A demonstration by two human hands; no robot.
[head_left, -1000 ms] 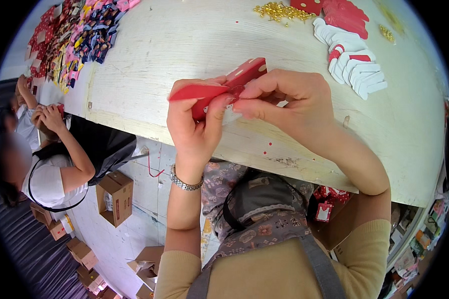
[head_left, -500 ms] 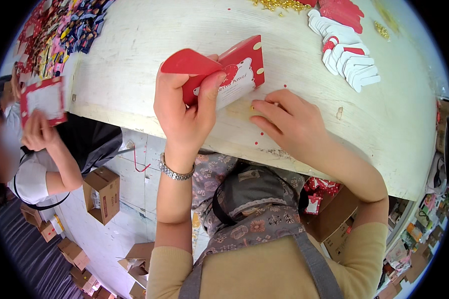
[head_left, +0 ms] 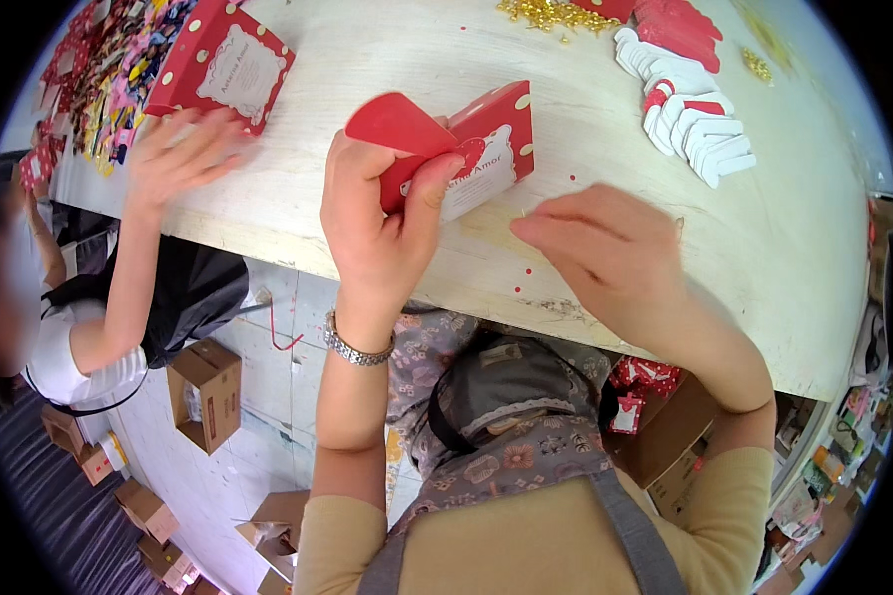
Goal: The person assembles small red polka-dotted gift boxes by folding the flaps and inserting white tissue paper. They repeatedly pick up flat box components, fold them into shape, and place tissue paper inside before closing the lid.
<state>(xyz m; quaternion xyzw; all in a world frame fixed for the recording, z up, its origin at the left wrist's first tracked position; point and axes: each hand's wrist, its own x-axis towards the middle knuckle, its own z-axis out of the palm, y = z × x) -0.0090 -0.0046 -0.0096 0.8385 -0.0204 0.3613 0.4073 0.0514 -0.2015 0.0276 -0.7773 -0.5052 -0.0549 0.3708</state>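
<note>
My left hand (head_left: 382, 213) grips a small red gift box (head_left: 456, 149) with a white label and a rounded red flap standing up at its top; it is held just above the pale wooden table (head_left: 794, 248). My right hand (head_left: 605, 253) rests on the table to the right of the box, fingers together and pointing left, pinching what looks like a thin pin; it does not touch the box. A stack of flat red-and-white card blanks (head_left: 690, 119) lies further back on the right.
Another person sits at my left; their hand (head_left: 184, 149) rests on a finished red box (head_left: 223, 64) on the table. Colourful small items (head_left: 109, 69) pile at the far left. Gold beads (head_left: 556, 12) lie at the back. Cardboard cartons (head_left: 208, 387) stand on the floor.
My left hand has lifted and turned the red box so its labelled face shows. My right hand let go of it and dropped to the table. The neighbour set a box down.
</note>
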